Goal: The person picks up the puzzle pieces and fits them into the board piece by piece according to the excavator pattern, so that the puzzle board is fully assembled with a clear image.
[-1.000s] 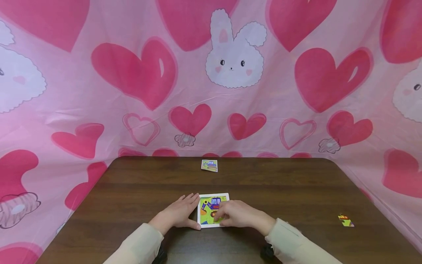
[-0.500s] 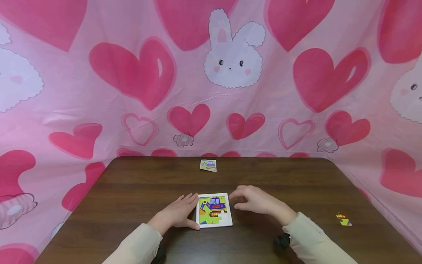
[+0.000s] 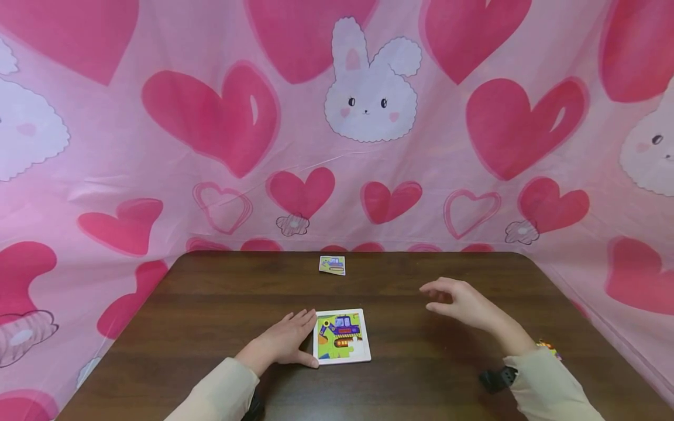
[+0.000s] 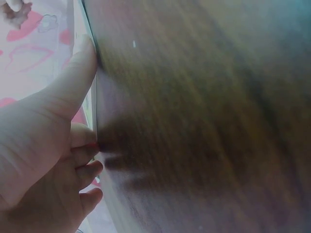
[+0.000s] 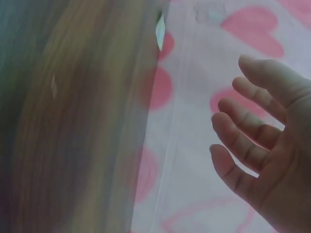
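A white-rimmed jigsaw tray (image 3: 367, 349) lies flat on the brown table, with a purple digger picture on green made up of fitted pieces. Its lower right corner shows bare white. Along the tray's left edge rests my left hand (image 3: 281, 340), fingers extended and thumb at the near left corner. In the left wrist view that hand (image 4: 43, 141) hides most of the tray. My right hand (image 3: 459, 301) hovers above the table to the right of the tray, fingers loosely bent and holding nothing. Colourful jigsaw pieces (image 3: 554, 352) lie at the right, partly hidden behind the right forearm.
A small picture card (image 3: 332, 265) of a similar digger lies near the far edge of the wooden table (image 3: 242, 280). Behind the table hangs a pink cloth (image 3: 237, 146) with hearts and rabbits. Each wrist wears a dark device, such as the right one (image 3: 497, 379).
My right hand has left the tray's lower right part and moved right and up, uncovering the bare white corner. The left hand has stayed at the tray's left edge.
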Available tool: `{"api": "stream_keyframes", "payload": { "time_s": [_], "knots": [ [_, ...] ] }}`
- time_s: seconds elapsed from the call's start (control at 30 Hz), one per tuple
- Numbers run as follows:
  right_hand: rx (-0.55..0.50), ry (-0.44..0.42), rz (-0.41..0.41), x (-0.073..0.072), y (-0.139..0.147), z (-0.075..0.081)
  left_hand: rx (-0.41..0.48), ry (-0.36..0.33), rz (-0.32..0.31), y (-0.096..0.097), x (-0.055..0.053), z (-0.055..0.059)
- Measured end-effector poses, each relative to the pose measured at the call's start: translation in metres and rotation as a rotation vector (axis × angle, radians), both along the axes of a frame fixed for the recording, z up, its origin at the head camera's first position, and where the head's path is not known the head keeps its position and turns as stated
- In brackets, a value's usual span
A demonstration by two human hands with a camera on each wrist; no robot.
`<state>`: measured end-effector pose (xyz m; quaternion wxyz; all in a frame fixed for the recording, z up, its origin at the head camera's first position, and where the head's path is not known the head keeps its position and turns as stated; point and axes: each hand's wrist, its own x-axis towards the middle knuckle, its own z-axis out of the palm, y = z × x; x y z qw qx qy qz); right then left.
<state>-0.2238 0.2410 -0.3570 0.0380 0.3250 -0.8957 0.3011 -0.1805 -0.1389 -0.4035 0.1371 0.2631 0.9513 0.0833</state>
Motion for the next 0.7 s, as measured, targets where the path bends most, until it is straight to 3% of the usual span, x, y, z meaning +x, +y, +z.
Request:
{"api": "stream_keyframes", "payload": {
  "time_s": [0.13, 0.43, 0.7],
  "knots": [
    [-0.026, 0.047, -0.077, 0.002, 0.026, -0.002, -0.005, -0.003, 0.002, -0.001, 0.0, -0.002],
    [-0.028, 0.009, -0.292, 0.013, 0.084, -0.002, -0.002, -0.007, 0.001, -0.001, 0.0, -0.004],
    [-0.057, -0.175, -0.459, 0.025, 0.135, -0.017, 0.009, -0.021, 0.005, 0.0, 0.0, -0.003]
  ]
}}
